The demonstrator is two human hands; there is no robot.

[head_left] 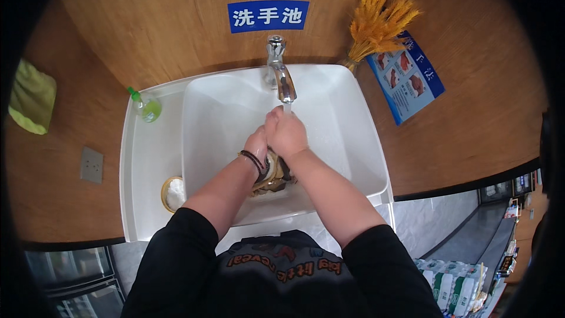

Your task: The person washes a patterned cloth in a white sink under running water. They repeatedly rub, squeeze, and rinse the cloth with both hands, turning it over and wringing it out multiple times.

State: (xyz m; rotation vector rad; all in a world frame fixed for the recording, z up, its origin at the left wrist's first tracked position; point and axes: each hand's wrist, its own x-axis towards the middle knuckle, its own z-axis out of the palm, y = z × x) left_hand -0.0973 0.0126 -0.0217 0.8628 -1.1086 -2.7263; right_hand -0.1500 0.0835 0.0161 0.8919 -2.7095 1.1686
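My right hand [287,134] is under the chrome tap [285,85], where water runs onto it. Pressed against it, my left hand [256,144] has a dark beaded bracelet [253,161] at the wrist. The fingers of both hands are curled together, and whatever lies between them is hidden. Below the hands, in the white sink [338,141], lies a pile of cream and dark brown pieces [274,181], perhaps mushrooms, partly covered by my forearms.
On the left ledge stand a green-capped bottle of green liquid [148,110] and a small bowl [165,200] of white powder. Dried wheat ears [379,21] and a blue poster [406,80] are at the right wall. A yellow-green cloth [32,97] hangs far left.
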